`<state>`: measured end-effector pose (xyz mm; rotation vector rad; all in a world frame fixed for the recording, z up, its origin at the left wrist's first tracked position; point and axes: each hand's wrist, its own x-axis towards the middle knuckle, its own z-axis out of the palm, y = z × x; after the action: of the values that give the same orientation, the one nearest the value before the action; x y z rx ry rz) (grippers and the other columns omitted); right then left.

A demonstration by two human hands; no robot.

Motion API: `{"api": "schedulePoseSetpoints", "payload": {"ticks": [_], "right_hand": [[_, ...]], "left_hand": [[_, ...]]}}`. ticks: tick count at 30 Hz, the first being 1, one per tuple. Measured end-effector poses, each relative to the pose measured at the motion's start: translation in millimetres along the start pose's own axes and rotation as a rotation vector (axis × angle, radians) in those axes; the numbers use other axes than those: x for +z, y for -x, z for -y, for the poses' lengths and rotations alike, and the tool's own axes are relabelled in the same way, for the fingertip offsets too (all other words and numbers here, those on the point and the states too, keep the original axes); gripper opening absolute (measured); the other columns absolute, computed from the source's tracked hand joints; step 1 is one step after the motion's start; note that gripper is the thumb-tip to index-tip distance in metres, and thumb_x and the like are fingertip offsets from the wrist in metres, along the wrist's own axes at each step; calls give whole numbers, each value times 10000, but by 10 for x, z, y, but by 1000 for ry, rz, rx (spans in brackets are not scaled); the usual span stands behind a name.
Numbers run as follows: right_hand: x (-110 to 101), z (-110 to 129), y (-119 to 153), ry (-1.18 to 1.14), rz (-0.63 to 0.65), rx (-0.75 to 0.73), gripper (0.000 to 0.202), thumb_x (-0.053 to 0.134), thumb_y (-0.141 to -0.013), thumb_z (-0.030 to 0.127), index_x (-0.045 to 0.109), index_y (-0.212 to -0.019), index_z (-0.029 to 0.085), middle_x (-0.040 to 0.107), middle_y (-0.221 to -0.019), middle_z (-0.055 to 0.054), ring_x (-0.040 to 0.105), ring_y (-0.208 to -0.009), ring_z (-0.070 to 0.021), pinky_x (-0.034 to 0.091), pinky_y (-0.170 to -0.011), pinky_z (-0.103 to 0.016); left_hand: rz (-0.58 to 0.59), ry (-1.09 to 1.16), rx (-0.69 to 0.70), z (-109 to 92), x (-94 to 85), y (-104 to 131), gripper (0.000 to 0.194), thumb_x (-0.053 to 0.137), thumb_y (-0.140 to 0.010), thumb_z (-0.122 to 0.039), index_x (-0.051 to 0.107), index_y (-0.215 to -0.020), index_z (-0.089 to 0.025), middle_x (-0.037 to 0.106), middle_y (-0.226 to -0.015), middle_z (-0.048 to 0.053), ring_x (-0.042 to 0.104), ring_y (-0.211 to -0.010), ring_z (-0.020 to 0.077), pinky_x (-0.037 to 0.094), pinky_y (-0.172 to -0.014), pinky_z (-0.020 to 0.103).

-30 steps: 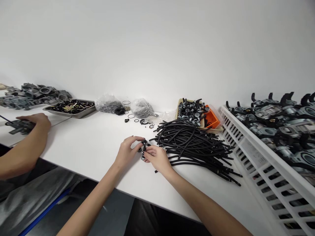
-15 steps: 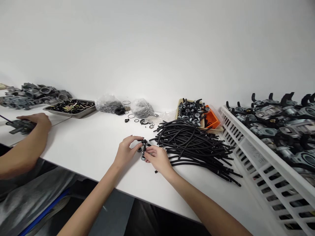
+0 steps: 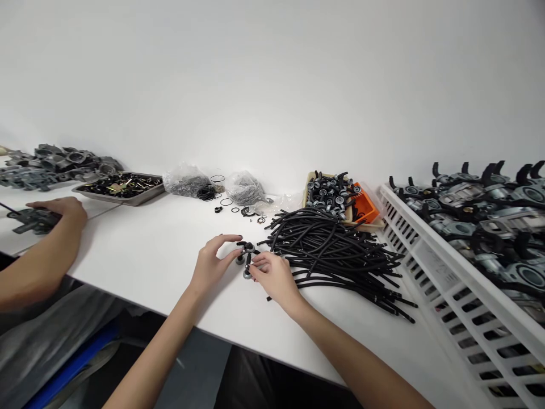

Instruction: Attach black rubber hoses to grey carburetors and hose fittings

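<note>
Several small black rubber elbows with grey metal caps stand close together between my hands. One capped elbow (image 3: 248,247) is in front of my left hand (image 3: 213,264), whose thumb and index finger are apart beside it. My right hand (image 3: 275,275) has its thumb and fingers pinched at the black stem of a nearer capped elbow (image 3: 247,274); the fingertips partly hide it. Another capped piece (image 3: 240,260) sits by my left thumb. Right of my right hand lies a large pile of black rubber hoses (image 3: 336,244).
A tub of capped elbows (image 3: 327,193) and an orange bin (image 3: 365,203) stand behind the hoses. At right is a white slatted crate (image 3: 443,272) of metal castings. Bags (image 3: 244,187), rings and a metal tray (image 3: 145,194) lie along the wall. A co-worker's hand (image 3: 63,210) holds a casting.
My left thumb and index finger have parted and drawn slightly left from the capped elbow. My right hand stays nearly in place. The view has shifted slightly.
</note>
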<state>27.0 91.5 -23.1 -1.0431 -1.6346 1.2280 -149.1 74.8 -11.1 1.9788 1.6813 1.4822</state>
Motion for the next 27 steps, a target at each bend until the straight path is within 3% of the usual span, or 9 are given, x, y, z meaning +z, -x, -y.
{"api": "schedulePoseSetpoints", "payload": {"ticks": [3,8,15,27], "right_hand": [[-63,65,24,186,-44,-123,8,613,-729,199,610,-721,200,671,-666,-13,648,-618,-165,513,-638,-287],[-195,113,8,248,-167,-268,129,515,-795,210,499,-669,224,555,-579,34,542,-534,-130,425,-572,-244],[-302,80,-48,236,-291,-279,169,510,-830,258,471,-670,222,525,-581,38,505,-536,-129,387,-575,-237],[-312,0,-95,231,-299,-277,141,505,-843,252,514,-706,220,558,-601,30,529,-546,-139,388,-588,-241]], "left_hand": [[-39,1,38,-16,-22,23,197,661,-828,-354,659,-994,-247,728,-1025,30,662,-1016,226,493,-930,381],[-101,-85,23,32,-39,12,196,539,-902,-342,645,-1021,-228,714,-1055,55,645,-1042,224,480,-941,383],[54,-177,-40,138,7,-87,269,516,-897,-375,686,-1045,-228,728,-1080,72,657,-1021,261,495,-899,399],[259,-196,-45,51,45,-250,289,485,-890,-381,730,-963,-246,755,-1013,44,686,-939,246,504,-823,343]]}}
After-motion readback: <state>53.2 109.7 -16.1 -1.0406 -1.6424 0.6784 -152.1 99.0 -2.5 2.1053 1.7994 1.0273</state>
